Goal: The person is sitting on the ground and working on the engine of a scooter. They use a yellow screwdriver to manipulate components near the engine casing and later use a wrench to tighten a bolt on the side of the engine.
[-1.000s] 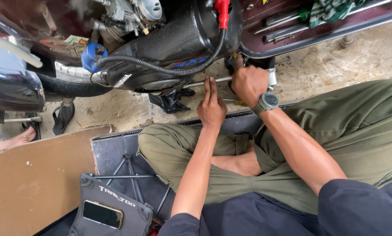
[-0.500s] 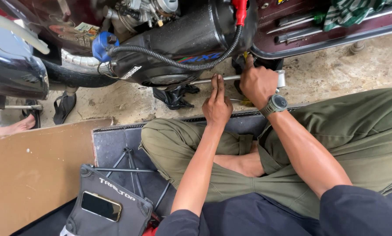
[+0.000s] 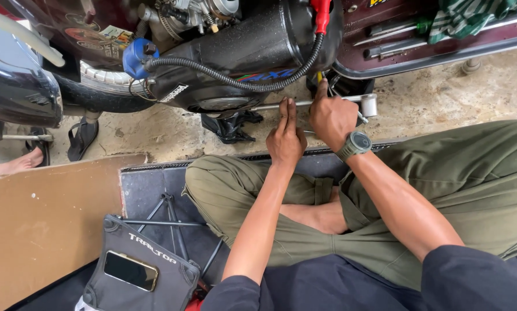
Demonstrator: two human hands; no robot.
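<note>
Sitting cross-legged beside a scooter's black engine case [image 3: 235, 52], I steady a long metal wrench handle [image 3: 270, 106] with my flat left hand [image 3: 285, 138]; my right hand [image 3: 331, 115] grips its far end. Seemingly mid-turn on a low bolt; next needs firm, level leverage.

The long silver metal wrench bar [image 3: 313, 103] is covered in its middle stretch by the left hand [image 3: 285, 138] and the right hand [image 3: 332, 117], and what its far end grips under the black glossy engine cover [image 3: 253, 46] cannot be told. The right hand's fingertips vanish into the dark gap beneath the maroon scooter body [image 3: 437, 40], itself cut by the top edge. A bare foot [image 3: 10, 165] at the left edge belongs to someone otherwise out of frame, and the dark phone [image 3: 130, 270] rests on a grey fabric bag [image 3: 137, 276] cut by the bottom edge.
</note>
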